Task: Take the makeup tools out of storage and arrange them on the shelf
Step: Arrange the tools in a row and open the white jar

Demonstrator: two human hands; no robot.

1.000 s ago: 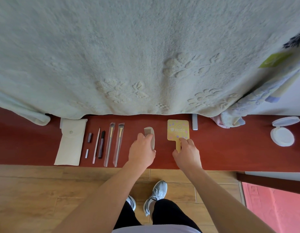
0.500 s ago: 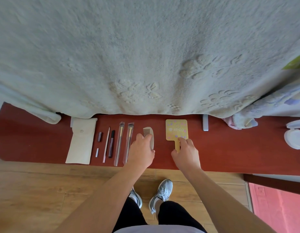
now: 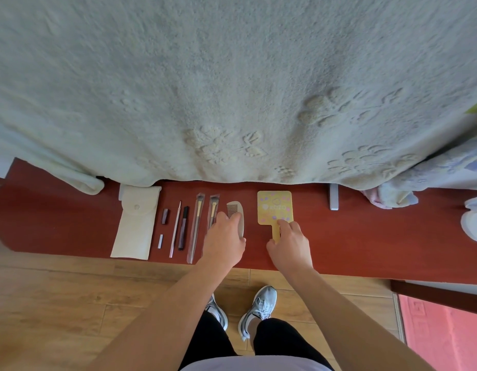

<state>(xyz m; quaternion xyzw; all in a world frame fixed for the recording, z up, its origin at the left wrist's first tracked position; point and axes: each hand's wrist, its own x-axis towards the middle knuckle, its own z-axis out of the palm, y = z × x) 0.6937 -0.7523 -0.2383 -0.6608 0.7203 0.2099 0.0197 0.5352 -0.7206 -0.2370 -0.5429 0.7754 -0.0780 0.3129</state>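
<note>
On the red-brown shelf (image 3: 365, 236) the makeup tools lie in a row. From the left come a white pouch (image 3: 135, 220), a small dark cap (image 3: 165, 216), a thin pencil (image 3: 175, 228), a dark tube (image 3: 183, 227) and two sleeved brushes (image 3: 196, 226). My left hand (image 3: 225, 239) covers the lower part of a pale comb (image 3: 236, 210) and grips it, right beside the second brush. My right hand (image 3: 289, 242) pinches the handle of a yellow hand mirror (image 3: 274, 207), index finger on the mirror's lower edge.
A pale green blanket (image 3: 232, 89) hangs down to the shelf's back edge. A grey bar (image 3: 334, 196) and a folded cloth (image 3: 392, 198) lie to the right, with an open white round case (image 3: 474, 223) at the far right. Below are the wooden floor and my shoes.
The comb and the mirror have both slid left under my hands, so the comb now lies close to the brushes. The view has also shifted.
</note>
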